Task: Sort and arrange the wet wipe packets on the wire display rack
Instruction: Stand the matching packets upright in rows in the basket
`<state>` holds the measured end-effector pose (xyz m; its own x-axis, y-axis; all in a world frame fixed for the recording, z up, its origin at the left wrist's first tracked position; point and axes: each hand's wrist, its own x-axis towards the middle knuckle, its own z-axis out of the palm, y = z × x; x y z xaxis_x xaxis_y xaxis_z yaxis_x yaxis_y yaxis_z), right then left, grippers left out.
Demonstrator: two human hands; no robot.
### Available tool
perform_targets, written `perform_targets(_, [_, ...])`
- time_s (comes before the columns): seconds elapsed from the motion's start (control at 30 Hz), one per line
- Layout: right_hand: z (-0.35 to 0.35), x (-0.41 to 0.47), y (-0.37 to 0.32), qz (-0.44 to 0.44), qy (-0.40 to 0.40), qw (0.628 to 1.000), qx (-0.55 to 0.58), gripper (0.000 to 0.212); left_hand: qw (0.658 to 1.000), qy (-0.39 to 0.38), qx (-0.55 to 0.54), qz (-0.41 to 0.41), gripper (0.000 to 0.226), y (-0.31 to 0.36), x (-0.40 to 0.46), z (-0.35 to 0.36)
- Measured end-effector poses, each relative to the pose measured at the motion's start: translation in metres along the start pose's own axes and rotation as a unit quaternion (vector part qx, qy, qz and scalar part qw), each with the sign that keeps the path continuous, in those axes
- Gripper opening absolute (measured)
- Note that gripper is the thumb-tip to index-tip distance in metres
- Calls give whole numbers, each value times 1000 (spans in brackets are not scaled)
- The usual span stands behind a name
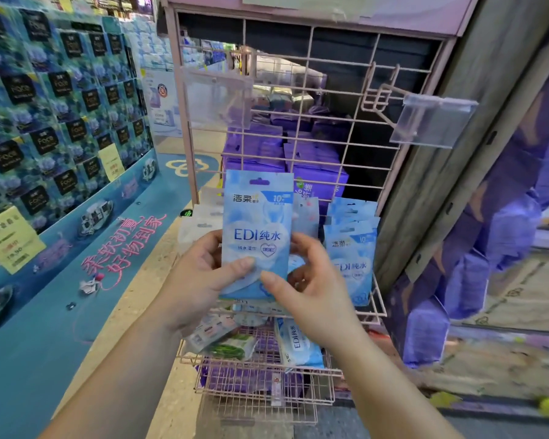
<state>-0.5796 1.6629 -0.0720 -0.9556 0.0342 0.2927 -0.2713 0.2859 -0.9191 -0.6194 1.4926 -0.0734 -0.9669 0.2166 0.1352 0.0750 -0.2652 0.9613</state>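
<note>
Both hands up front; the left hand (203, 274) and right hand (308, 289) each keep a thumb-and-finger grip on one blue wipe packet (256, 229), upright, just before the pink wire rack (298, 122); best move, I'd say, is to line its hang slot (259, 181) with a hook and slide it on level; behind, a hanging stack of matching packets (351, 248), at least three, exact count unclear; below, a wire basket (260, 369) with about four loose packets; higher up, two clear tag holders (433, 120).
</note>
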Motion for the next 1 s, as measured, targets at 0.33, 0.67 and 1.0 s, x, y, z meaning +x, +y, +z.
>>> perform_targets(0.33, [-77,10,34,20,120,993,1,32,966,-21,253,51,55,-14,4,12])
perform_targets(0.67, [-114,-1,101,131,142,951,-242,21,813,-59,563,132,60,-22,4,9])
perform_targets(1.0, [-107,2,101,130,156,944,-258,42,802,-18,576,157,51,-31,6,12])
